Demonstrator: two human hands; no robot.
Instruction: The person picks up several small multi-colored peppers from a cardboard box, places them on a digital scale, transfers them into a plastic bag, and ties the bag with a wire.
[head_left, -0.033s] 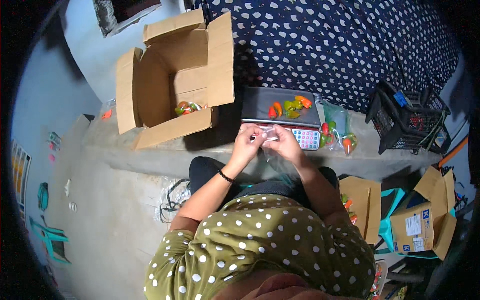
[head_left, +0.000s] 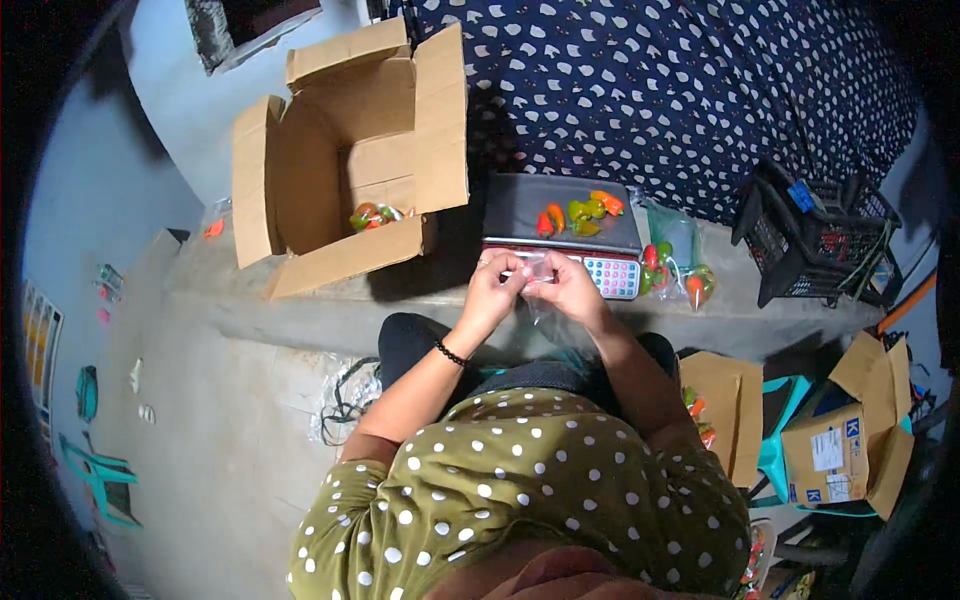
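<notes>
My left hand [head_left: 490,292] and my right hand [head_left: 576,292] pinch the top edge of a clear plastic bag [head_left: 541,268] between them. The rest of the bag hangs down toward my lap. Just beyond my fingers stands a digital scale [head_left: 508,212] with a dark platform and a keypad. Several red, orange and green peppers [head_left: 583,211] lie on its platform. To the right of the scale sit bagged peppers [head_left: 656,257], with another clear bag of peppers [head_left: 700,287] beside them.
An open cardboard box [head_left: 310,130] with bagged peppers inside stands left of the scale on the concrete ledge [head_left: 290,300]. Black plastic crates [head_left: 815,240] are at the right. Lower right are a box of peppers [head_left: 735,410] and another open carton [head_left: 830,460]. Patterned dark fabric [head_left: 620,90] hangs behind.
</notes>
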